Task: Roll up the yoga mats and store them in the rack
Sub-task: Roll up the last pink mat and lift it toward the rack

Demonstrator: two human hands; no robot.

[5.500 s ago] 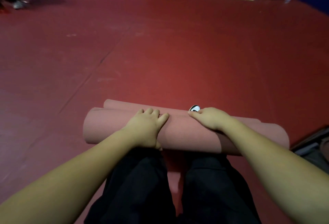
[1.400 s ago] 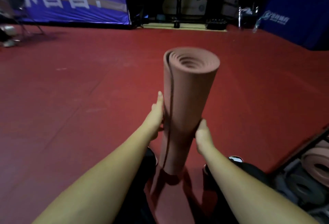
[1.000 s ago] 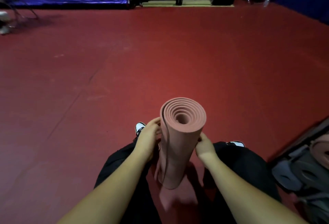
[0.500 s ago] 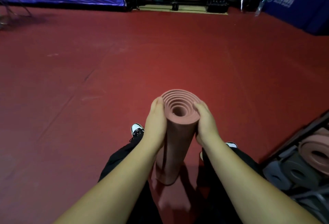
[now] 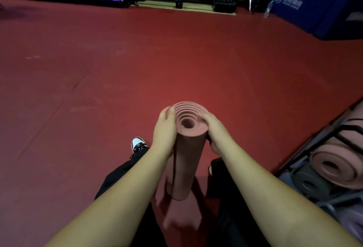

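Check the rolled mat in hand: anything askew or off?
Slightly. The pink yoga mat stands on end on the red floor, and its top coils sit telescoped, inner turns sunk below the outer rim. The left hand and right hand hold its top. Nothing looks damaged.

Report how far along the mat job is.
Done: the pink mat is rolled, standing on end on the red floor. In hand: left hand and right hand grip its top. Left: put it in the rack beside the stored mats.
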